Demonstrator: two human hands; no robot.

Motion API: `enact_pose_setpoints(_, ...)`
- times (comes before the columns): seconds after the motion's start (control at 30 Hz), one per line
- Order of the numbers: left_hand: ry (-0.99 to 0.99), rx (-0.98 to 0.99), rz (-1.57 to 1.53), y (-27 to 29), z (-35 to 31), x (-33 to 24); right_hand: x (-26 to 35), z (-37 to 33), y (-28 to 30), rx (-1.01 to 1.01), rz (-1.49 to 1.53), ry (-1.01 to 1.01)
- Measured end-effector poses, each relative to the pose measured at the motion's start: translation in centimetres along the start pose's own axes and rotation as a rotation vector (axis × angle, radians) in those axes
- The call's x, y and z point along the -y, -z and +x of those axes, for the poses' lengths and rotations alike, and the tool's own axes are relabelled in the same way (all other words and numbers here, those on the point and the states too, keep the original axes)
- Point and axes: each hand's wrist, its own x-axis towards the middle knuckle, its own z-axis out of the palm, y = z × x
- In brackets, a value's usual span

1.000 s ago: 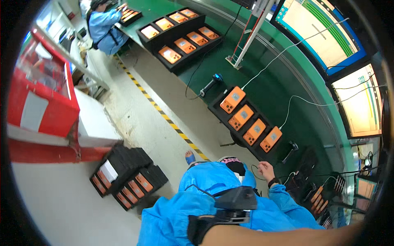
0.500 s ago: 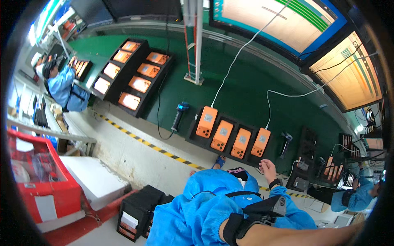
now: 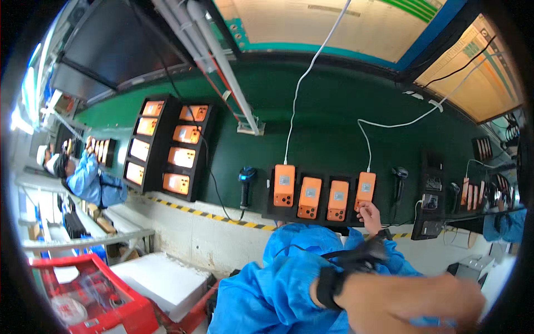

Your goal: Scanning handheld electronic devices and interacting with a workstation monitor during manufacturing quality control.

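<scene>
Four orange smartphones lie in a black tray (image 3: 325, 216) at the green bench's front edge. A white cable runs into the top of the leftmost phone (image 3: 284, 186); another enters the rightmost phone (image 3: 365, 186). My right hand (image 3: 369, 216) has curled fingers at the lower end of that rightmost phone, covering part of it. Between them lie two uncabled phones, the left-middle phone (image 3: 310, 197) and the right-middle phone (image 3: 337, 199). Large and close at the lower right is my left hand (image 3: 417, 303), smeared by motion, its fingers unclear. A dark device sits on that wrist.
Handheld scanners flank the tray: a left scanner (image 3: 245, 186) and a right scanner (image 3: 398, 186). More phones fill black racks (image 3: 158, 150) at left. Monitors (image 3: 334, 28) stand behind, beside a metal post (image 3: 222, 67). A red bin (image 3: 100, 289) is at lower left; a co-worker (image 3: 92, 178) stands beyond.
My right hand has come up to the rightmost phone's lower end. My left hand has swung into view at the lower right. The whole view has turned and shifted.
</scene>
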Motion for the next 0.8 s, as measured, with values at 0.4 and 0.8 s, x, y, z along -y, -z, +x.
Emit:
enact_pose_setpoints(0.4, 1.115, -1.220, 1.607, 17.3, -40.9, 4.7, -0.5, -3.7, -4.4, -0.369, 0.193, -0.054)
enact_pose_setpoints(0.8, 1.343, -1.454, 1.814, 20.7, -42.0, 7.8, 2.4, 2.3, -10.3, -0.193, 0.058, 0.116)
